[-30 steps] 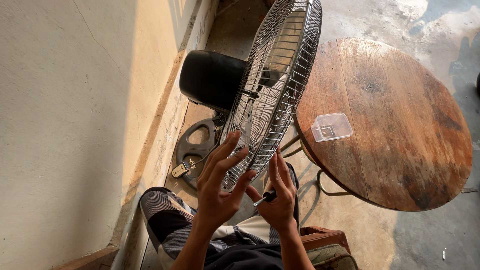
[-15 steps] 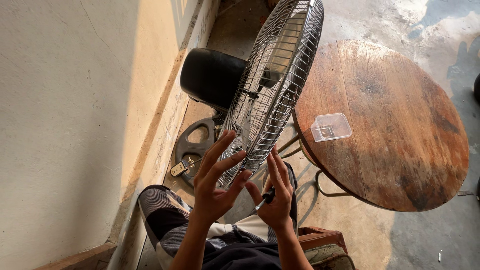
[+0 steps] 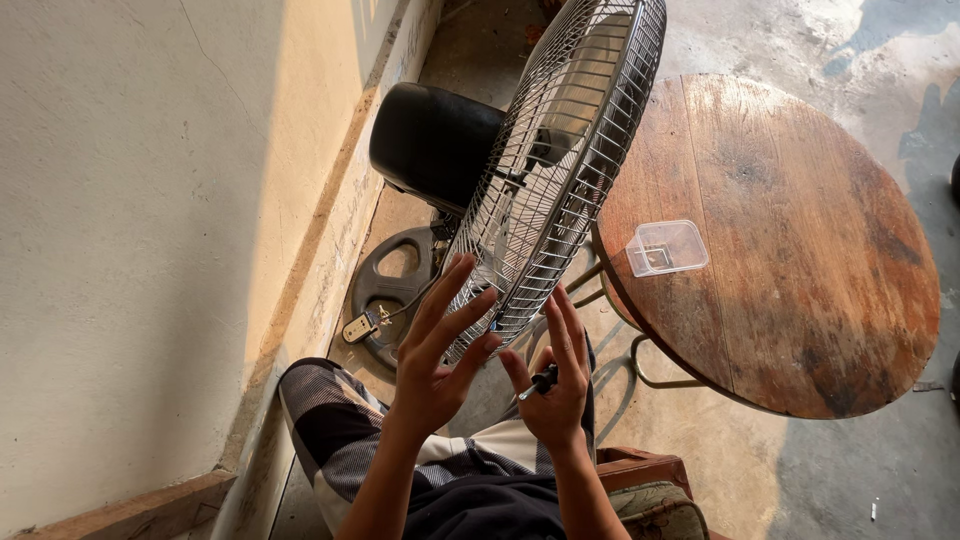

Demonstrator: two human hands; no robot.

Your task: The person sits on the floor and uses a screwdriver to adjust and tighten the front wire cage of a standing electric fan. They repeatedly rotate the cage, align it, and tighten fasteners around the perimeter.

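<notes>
Fan grille (image 3: 560, 170) stands tilted just above both hands; left hand (image 3: 437, 365) fingers spread at its rim, right hand (image 3: 556, 390) pinching a small dark tool (image 3: 541, 381).

— What is on the left?
— A big wall (image 3: 130, 230). It is pale, and warm sun falls on part of it.
— What is the floor (image 3: 800, 480) like?
— Grey and rough, with stains and patches of light.
— Is there any furniture?
— Yes, a round tabletop (image 3: 790, 310) of worn brown wood, on thin bent metal legs. A bit of a seat (image 3: 650, 490) shows at the bottom.
</notes>
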